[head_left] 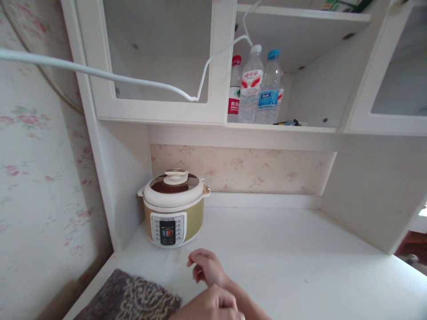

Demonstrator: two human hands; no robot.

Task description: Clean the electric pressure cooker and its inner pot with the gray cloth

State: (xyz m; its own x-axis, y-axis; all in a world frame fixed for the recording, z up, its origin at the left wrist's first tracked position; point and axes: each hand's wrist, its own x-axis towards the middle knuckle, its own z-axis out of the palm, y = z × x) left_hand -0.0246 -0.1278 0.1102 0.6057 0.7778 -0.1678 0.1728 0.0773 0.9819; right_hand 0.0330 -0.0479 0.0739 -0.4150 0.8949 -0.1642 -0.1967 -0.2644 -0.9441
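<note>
Left wall: matte pink-floral wallpaper [30, 178]. A thin white round cable [100, 73] sags across the glass-fronted cabinet door [156, 44] and loops up into the open shelf [283, 126].

Dark grey-and-beige patterned woven cloth [133, 298], nubby, lies flat at the front-left edge of the smooth white desk [283, 258].

The round olive-and-cream electric pressure cooker [173, 209] has a glossy shell, a brown lid inset, a cream knob and a front button panel. It sits at the desk's back-left corner, just beside the cabinet side wall, lid on.

Left hand [211, 306]: knuckles up, fingers tucked under and cut off by the frame edge, so I can't tell if it grips anything. Right hand [207, 266]: just above the desk, near the cooker's front, fingers loosely curled, empty, touching nothing visible.

Three clear plastic water bottles [251, 86], ribbed, with red, white and blue caps, stand upright on the shelf.

Risks, my read: the cable passes right by the bottle tops, so a snag or tug could tip them off the shelf. The desk looks slick, so the cloth could slide off the edge.
</note>
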